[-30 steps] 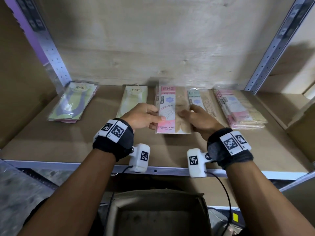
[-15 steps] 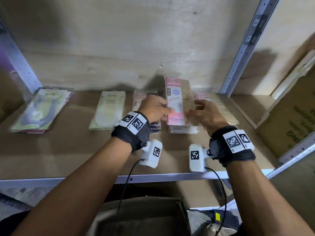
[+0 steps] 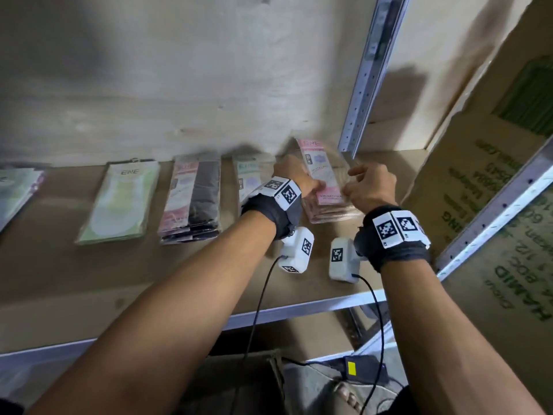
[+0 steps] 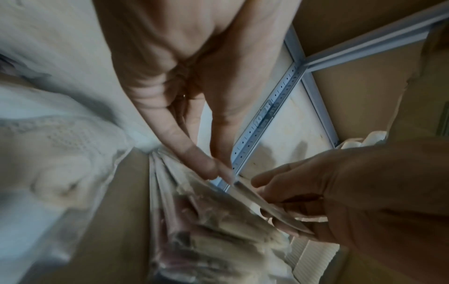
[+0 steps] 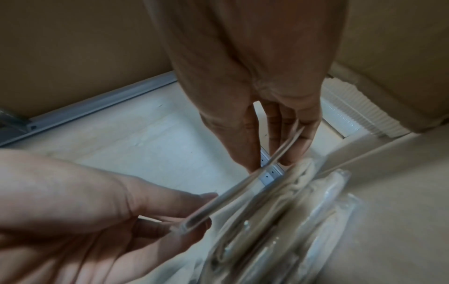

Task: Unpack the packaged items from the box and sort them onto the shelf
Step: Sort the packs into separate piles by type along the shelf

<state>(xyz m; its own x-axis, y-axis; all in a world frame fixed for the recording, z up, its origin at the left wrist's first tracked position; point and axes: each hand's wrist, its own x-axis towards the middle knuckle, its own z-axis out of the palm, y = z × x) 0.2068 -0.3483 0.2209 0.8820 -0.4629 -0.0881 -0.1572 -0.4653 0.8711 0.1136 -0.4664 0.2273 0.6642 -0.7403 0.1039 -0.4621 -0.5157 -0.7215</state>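
Note:
A pink-and-beige packet (image 3: 319, 175) is held tilted by both hands just above a stack of like packets (image 3: 332, 212) at the shelf's right end. My left hand (image 3: 309, 184) pinches its left edge and my right hand (image 3: 354, 187) pinches its right edge. In the left wrist view the thumb and forefinger (image 4: 206, 167) close on the thin packet (image 4: 267, 207) over the stack (image 4: 206, 236). In the right wrist view the right fingers (image 5: 298, 138) clamp the packet's edge (image 5: 243, 192), with the left hand (image 5: 109, 211) at its other end.
On the shelf board (image 3: 149, 274) lie a green packet (image 3: 119, 202), a pink-and-black stack (image 3: 191, 202), a teal packet (image 3: 247, 175) and another stack at far left (image 3: 15, 190). A metal upright (image 3: 368, 73) stands just behind the hands. A printed carton (image 3: 493, 190) leans at right; an open box (image 3: 239, 387) sits below.
Both hands have carried the pink-and-beige packet from the shelf's middle to the right, over the stack beside the upright. The view has swung right with them.

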